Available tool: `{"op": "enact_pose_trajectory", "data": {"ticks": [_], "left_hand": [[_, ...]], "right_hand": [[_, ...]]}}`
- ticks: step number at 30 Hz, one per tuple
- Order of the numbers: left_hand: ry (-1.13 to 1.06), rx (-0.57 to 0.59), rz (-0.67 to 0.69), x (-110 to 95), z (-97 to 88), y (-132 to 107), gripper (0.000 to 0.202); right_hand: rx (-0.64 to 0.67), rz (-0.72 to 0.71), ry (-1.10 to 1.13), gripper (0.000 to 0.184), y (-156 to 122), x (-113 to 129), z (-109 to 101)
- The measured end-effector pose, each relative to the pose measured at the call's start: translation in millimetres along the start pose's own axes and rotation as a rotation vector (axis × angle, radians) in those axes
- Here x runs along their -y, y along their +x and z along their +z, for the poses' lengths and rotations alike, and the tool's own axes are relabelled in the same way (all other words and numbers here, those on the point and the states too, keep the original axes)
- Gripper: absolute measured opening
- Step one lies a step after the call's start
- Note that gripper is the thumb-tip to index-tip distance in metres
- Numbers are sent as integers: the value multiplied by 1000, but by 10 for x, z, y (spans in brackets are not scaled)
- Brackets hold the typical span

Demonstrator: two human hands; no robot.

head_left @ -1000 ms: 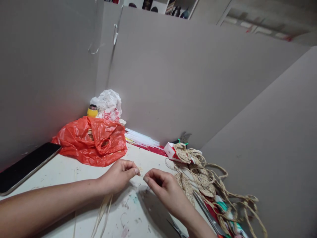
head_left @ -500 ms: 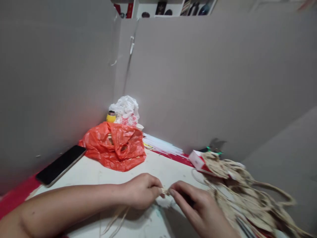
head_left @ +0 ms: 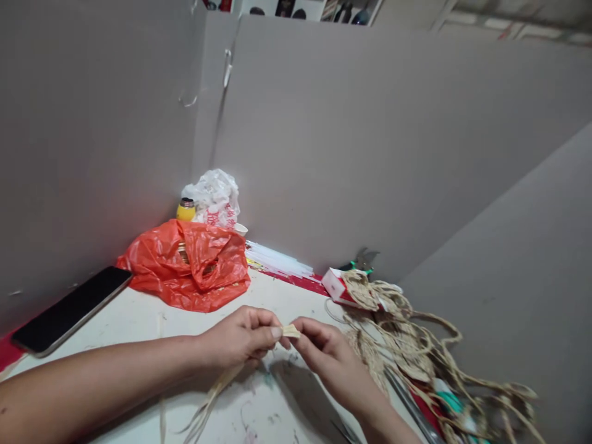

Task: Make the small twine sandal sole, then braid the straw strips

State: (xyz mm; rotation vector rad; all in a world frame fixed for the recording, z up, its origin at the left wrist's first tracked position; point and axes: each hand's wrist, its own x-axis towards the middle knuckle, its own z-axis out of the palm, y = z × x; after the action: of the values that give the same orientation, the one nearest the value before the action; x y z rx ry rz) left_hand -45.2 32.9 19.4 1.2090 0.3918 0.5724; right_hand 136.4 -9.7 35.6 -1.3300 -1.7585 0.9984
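My left hand [head_left: 252, 338] pinches a bundle of pale, straw-coloured strips [head_left: 290, 331] between thumb and forefinger. The short end sticks out toward the right, and the long loose tails [head_left: 210, 401] hang below the palm to the table. At that short end, my right hand [head_left: 319, 345] has its thumb and forefinger closed on the tip of the strips. Both hands are just above the white tabletop [head_left: 250, 407], close together.
An orange plastic bag [head_left: 198, 265] sits behind my hands, a black phone [head_left: 74, 308] to its left. White glue sticks [head_left: 280, 259] lie along the partition. Tangled tan braided cord [head_left: 407, 333] spreads at the right, with green-handled pliers [head_left: 363, 262] behind it. A yellow jar [head_left: 185, 209] stands farther back.
The view has turned right and tilted a little down. My hands have risen slightly, and more of the strips' short end shows between them.
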Motion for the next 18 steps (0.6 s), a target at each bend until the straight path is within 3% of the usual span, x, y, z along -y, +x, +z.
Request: {"op": "enact_pose_trajectory", "data": {"ticks": [3, 8, 18], "left_hand": [[21, -80, 26, 48, 8, 17, 29], [238, -228, 167, 47, 31, 21, 27], [261, -214, 147, -2, 34, 23, 29]], "right_hand": [[-20, -5, -2, 31, -2, 8, 51], [-61, -30, -55, 31, -9, 22, 94], [-101, -118, -183, 29, -42, -10, 113]]}}
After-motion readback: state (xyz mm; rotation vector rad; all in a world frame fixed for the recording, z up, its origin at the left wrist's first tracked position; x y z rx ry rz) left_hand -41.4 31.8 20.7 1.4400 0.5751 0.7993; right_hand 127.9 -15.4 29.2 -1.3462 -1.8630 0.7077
